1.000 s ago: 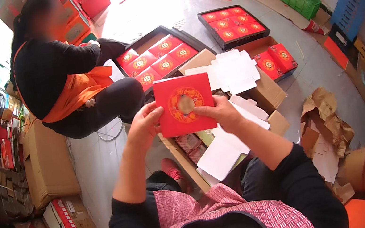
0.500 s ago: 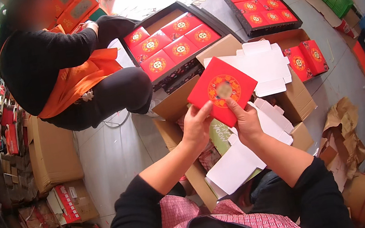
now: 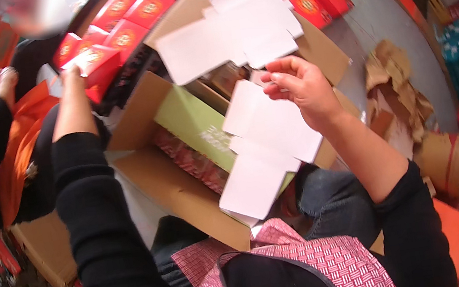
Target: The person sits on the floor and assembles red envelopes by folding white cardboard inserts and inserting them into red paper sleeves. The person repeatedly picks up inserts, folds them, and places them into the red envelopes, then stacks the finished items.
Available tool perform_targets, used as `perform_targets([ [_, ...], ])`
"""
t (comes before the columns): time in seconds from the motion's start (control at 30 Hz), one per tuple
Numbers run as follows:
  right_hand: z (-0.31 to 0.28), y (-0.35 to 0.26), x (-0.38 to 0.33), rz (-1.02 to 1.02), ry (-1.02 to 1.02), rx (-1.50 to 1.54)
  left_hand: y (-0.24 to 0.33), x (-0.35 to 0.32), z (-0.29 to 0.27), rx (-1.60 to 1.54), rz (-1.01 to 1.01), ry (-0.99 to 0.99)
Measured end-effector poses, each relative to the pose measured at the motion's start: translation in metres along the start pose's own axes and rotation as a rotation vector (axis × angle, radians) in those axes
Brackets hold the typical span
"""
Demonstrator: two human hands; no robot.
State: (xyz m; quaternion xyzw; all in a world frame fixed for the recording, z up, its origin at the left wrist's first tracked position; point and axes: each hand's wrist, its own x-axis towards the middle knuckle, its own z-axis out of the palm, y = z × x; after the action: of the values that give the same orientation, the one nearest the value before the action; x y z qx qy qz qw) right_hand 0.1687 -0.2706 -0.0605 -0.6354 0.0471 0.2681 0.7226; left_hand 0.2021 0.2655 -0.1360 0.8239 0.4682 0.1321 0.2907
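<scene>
My left hand (image 3: pixel 73 79) reaches out to the far left and grips the near edge of a red square box (image 3: pixel 100 60) with a round gold emblem. That box sits tilted at the near side of a black tray of similar red boxes (image 3: pixel 145 8). Loosely curled, my right hand (image 3: pixel 306 88) hovers over white unfolded card blanks (image 3: pixel 274 121), with nothing visible in its fingers. Another white blank (image 3: pixel 256 25) lies beyond it, across the far side of an open cardboard carton (image 3: pixel 183 190).
Inside the carton is a green panel (image 3: pixel 193 122). Two red boxes (image 3: pixel 320 0) stand in another carton behind. Crumpled brown paper (image 3: pixel 390 79) and a cardboard drum (image 3: pixel 446 163) are at the right. A co-worker in an orange apron (image 3: pixel 19 159) sits at the left.
Both hands held the red box before me; now my left hand has carried it left to the tray, and my right has let go. The view has turned left.
</scene>
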Motion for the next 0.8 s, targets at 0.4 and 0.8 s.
perform_targets([
  [0.4,0.0,0.133,-0.129,-0.352,-0.652,-1.642,0.01,-0.308,-0.028,-0.279,0.746,-0.581],
  [0.8,0.03,0.211,-0.188,-0.632,-0.406,-1.567,-0.106,-0.492,-0.008,-0.517,-0.293,-0.804],
])
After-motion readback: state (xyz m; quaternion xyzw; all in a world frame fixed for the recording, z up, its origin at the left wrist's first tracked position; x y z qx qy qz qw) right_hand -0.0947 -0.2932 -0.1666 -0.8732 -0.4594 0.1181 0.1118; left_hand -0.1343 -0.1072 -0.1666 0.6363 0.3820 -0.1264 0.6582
